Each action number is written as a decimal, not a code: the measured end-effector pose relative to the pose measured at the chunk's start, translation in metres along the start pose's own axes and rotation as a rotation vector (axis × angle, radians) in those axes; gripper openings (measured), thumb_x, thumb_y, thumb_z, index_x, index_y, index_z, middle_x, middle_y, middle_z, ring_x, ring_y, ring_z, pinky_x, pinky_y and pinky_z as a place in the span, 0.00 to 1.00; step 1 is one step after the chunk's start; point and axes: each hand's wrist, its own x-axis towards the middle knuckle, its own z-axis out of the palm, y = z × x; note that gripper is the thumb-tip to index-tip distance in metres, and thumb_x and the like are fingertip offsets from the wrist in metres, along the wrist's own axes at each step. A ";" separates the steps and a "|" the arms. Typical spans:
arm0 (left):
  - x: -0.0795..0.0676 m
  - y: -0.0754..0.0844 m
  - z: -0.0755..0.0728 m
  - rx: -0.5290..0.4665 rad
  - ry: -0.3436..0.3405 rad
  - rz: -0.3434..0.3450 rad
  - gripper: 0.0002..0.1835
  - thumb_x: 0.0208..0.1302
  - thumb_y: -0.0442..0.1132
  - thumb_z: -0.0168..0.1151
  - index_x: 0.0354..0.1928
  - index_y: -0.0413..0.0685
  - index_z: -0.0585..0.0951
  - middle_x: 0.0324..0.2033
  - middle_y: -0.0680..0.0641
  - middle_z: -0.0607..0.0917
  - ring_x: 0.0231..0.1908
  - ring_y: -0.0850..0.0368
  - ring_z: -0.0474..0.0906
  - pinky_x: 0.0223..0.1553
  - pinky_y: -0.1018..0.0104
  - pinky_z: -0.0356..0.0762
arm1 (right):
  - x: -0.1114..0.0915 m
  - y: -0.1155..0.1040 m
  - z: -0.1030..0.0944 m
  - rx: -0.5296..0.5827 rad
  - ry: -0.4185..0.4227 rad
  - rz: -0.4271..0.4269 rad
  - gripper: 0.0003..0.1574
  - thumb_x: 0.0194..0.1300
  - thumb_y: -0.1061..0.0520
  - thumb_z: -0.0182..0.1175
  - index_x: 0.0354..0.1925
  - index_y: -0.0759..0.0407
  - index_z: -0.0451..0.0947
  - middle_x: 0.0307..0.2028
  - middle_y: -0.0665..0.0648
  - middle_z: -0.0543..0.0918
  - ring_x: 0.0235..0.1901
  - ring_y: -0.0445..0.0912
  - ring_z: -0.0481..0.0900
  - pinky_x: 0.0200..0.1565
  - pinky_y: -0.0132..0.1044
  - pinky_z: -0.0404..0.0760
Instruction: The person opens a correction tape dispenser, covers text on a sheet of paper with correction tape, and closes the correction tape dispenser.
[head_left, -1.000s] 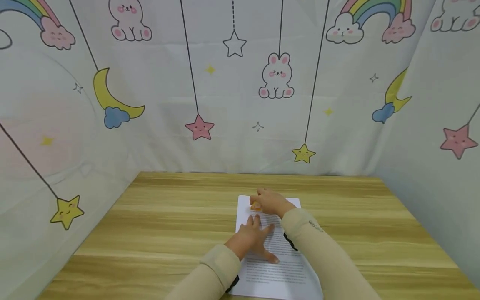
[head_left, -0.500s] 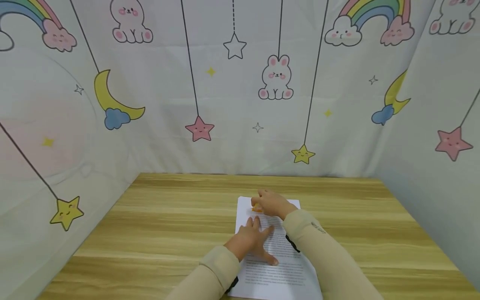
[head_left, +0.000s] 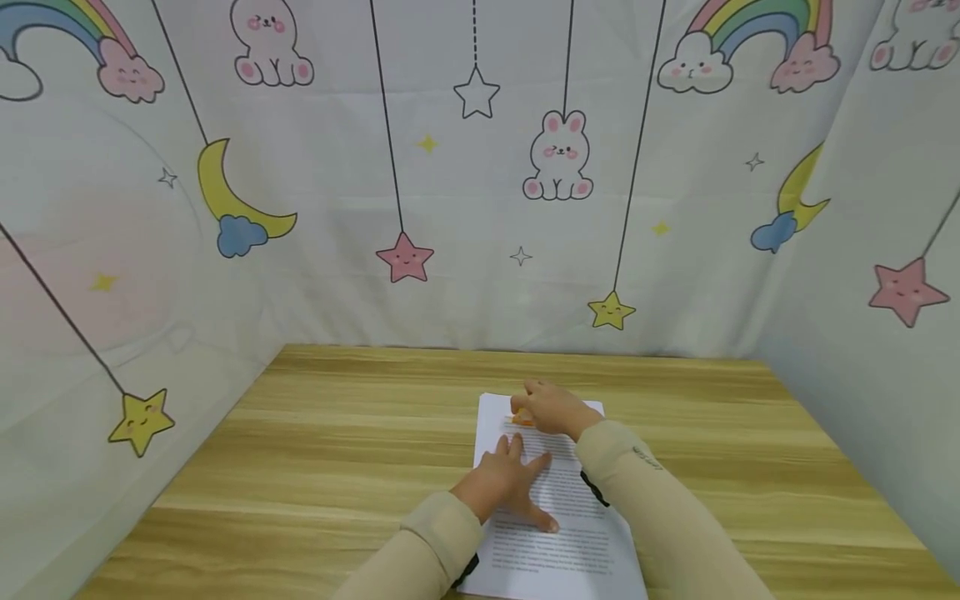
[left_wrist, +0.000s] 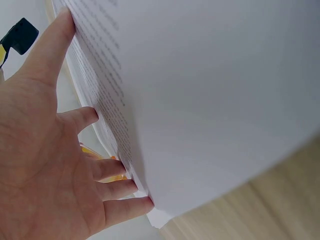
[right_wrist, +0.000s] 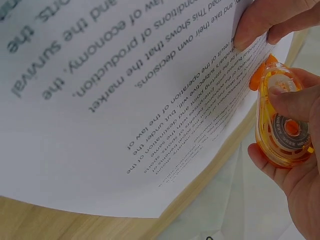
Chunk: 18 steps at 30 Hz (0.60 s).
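A printed sheet of paper (head_left: 555, 575) lies on the wooden table, its lines of text running across it. My left hand (head_left: 513, 483) rests on the sheet with fingers spread, and the left wrist view shows its fingertips (left_wrist: 142, 204) pressing the page. Farther up the page, my right hand (head_left: 557, 408) grips an orange, see-through correction tape (right_wrist: 284, 122) between thumb and fingers. The dispenser's orange tip (right_wrist: 257, 76) meets the paper near the upper text lines. In the head view the hand partly hides the correction tape.
The wood-grain table (head_left: 352, 433) extends on both sides of the sheet. White cloth (head_left: 480, 200) printed with stars, rabbits and rainbows hangs at the back and along both sides. A black strap (head_left: 595, 489) shows beneath the right sleeve.
My right hand has slid a little to the right across the page with the correction tape. The left hand has stayed in place on the sheet. The head view has shifted slightly.
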 end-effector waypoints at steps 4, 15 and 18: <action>0.001 0.001 0.000 0.021 0.004 -0.002 0.52 0.37 0.76 0.60 0.68 0.73 0.56 0.70 0.39 0.52 0.70 0.41 0.48 0.62 0.46 0.62 | -0.003 0.003 0.000 0.010 0.001 0.005 0.13 0.62 0.62 0.56 0.44 0.49 0.76 0.41 0.57 0.75 0.46 0.54 0.75 0.52 0.47 0.74; 0.000 0.002 -0.001 0.015 -0.010 -0.009 0.52 0.37 0.76 0.60 0.68 0.74 0.55 0.70 0.39 0.51 0.70 0.41 0.47 0.63 0.46 0.60 | -0.013 0.009 0.001 -0.006 0.048 -0.017 0.11 0.62 0.61 0.57 0.42 0.49 0.76 0.38 0.57 0.75 0.43 0.54 0.76 0.49 0.47 0.76; 0.001 0.002 -0.001 0.014 -0.009 -0.014 0.52 0.37 0.76 0.60 0.68 0.74 0.55 0.70 0.39 0.51 0.70 0.41 0.47 0.63 0.46 0.60 | -0.014 0.009 0.001 -0.005 0.050 -0.012 0.11 0.62 0.61 0.57 0.42 0.49 0.76 0.38 0.57 0.75 0.43 0.54 0.76 0.49 0.47 0.76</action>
